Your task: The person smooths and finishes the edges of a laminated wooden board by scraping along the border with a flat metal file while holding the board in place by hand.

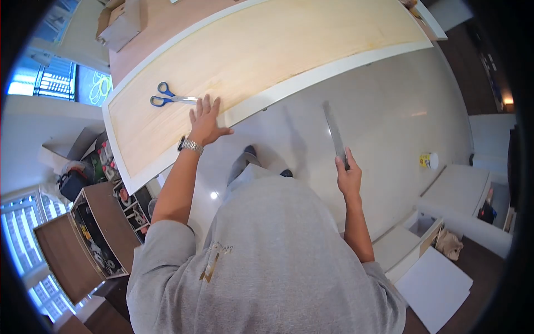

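My left hand (pixel 206 123) lies with spread fingers on the white border of a pale wooden panel (pixel 267 50), its thumb pointing right past the edge. Just beyond the fingertips, blue-handled scissors (pixel 166 99) rest on the panel, the blade tips close to my fingers. In my right hand (pixel 349 177) is a long, flat grey metal file (pixel 335 133), gripped at its dark near end. Its blade points up and away over the floor, apart from the panel. A metal-band watch (pixel 190 146) is on my left wrist.
An open cardboard box (pixel 119 25) stands at the upper left. Tool cases (pixel 103 234) and bins are at the left. A white tub (pixel 429 161) sits on the floor at right, near white cabinet parts (pixel 456 192). White sheets (pixel 435 289) lie at lower right.
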`<act>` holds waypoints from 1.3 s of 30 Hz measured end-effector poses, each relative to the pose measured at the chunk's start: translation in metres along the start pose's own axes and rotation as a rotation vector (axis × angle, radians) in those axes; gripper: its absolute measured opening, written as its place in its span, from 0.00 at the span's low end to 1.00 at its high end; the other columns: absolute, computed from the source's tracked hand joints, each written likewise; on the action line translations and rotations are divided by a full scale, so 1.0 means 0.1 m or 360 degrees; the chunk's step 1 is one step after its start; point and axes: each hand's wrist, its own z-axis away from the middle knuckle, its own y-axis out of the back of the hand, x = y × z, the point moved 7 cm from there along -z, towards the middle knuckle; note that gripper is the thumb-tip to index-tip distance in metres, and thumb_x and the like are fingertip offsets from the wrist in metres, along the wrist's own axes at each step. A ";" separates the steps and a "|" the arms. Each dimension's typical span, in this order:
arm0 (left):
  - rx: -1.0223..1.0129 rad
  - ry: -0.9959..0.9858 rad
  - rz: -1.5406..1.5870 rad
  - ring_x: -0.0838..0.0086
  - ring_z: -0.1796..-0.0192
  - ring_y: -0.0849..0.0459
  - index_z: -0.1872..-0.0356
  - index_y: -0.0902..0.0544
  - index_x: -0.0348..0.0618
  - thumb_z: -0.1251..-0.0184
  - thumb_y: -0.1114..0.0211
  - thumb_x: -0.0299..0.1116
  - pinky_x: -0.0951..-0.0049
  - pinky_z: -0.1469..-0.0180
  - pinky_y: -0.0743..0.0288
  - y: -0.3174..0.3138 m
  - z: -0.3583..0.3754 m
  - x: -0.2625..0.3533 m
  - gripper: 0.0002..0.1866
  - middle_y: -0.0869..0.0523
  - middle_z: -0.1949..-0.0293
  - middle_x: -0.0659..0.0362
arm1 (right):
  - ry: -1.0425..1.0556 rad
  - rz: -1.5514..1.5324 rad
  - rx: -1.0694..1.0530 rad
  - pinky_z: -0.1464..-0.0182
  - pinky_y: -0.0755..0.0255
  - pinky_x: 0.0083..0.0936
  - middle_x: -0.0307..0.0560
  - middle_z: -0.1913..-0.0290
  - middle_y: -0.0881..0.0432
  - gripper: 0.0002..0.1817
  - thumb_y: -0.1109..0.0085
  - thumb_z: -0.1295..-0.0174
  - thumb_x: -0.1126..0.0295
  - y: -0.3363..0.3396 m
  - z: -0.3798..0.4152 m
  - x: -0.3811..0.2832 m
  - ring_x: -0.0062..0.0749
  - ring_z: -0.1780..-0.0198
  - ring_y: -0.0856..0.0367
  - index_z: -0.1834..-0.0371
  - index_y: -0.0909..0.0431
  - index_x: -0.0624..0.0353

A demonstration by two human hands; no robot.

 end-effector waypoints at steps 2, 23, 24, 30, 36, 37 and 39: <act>0.0081 0.0088 0.0038 0.43 0.15 0.59 0.18 0.41 0.48 0.45 0.20 0.55 0.35 0.19 0.61 0.02 0.28 -0.17 0.57 0.52 0.16 0.40 | -0.0175 -0.0098 -0.0097 0.56 0.21 0.26 0.44 0.63 0.14 0.28 0.37 0.27 0.62 -0.04 -0.24 -0.23 0.23 0.66 0.20 0.29 0.25 0.66; 0.1132 0.0113 0.1948 0.81 0.63 0.19 0.33 0.22 0.35 0.37 0.28 0.25 0.75 0.59 0.22 0.64 0.43 0.66 0.29 0.13 0.60 0.60 | 0.1179 -0.0649 -0.1330 0.50 0.20 0.33 0.47 0.51 0.13 0.17 0.36 0.29 0.70 -1.89 -1.28 -3.00 0.39 0.51 0.13 0.42 0.26 0.64; 0.1140 0.0304 0.1821 0.81 0.64 0.20 0.36 0.20 0.35 0.37 0.27 0.26 0.75 0.60 0.23 0.59 0.55 0.60 0.26 0.14 0.63 0.61 | 0.1601 -0.0323 -0.1270 0.48 0.19 0.36 0.48 0.49 0.13 0.20 0.34 0.30 0.68 -1.87 -1.27 -3.03 0.43 0.49 0.13 0.40 0.26 0.64; 0.1351 0.1259 0.1510 0.83 0.70 0.29 0.56 0.16 0.35 0.38 0.25 0.31 0.76 0.68 0.32 -0.30 1.73 0.82 0.14 0.22 0.72 0.66 | 0.2118 0.0968 -0.1541 0.19 0.53 0.58 0.53 0.16 0.47 0.43 0.34 0.33 0.54 -1.94 -1.64 -1.63 0.49 0.15 0.53 0.20 0.40 0.61; 0.1658 0.1872 0.1439 0.89 0.75 0.34 0.61 0.17 0.38 0.31 0.28 0.32 0.80 0.75 0.43 -0.98 2.60 2.07 0.08 0.27 0.77 0.73 | 0.2417 0.0954 -0.1620 0.18 0.61 0.61 0.58 0.15 0.49 0.46 0.34 0.35 0.57 -2.25 -1.36 -1.56 0.53 0.14 0.56 0.19 0.44 0.66; 0.1716 0.1936 0.1474 0.89 0.75 0.34 0.60 0.17 0.38 0.30 0.28 0.32 0.80 0.75 0.43 -1.04 2.66 2.29 0.09 0.27 0.76 0.73 | 0.2468 0.0956 -0.1592 0.17 0.61 0.60 0.59 0.15 0.49 0.45 0.35 0.35 0.58 -2.33 -1.26 -1.60 0.53 0.14 0.55 0.19 0.44 0.67; 0.1849 0.2044 0.1551 0.89 0.75 0.34 0.58 0.16 0.37 0.29 0.29 0.32 0.80 0.75 0.43 -1.17 2.72 2.64 0.09 0.26 0.76 0.73 | 0.2570 0.0821 -0.1520 0.17 0.58 0.59 0.61 0.16 0.46 0.35 0.51 0.31 0.68 -2.51 -1.00 -1.67 0.53 0.14 0.52 0.20 0.42 0.70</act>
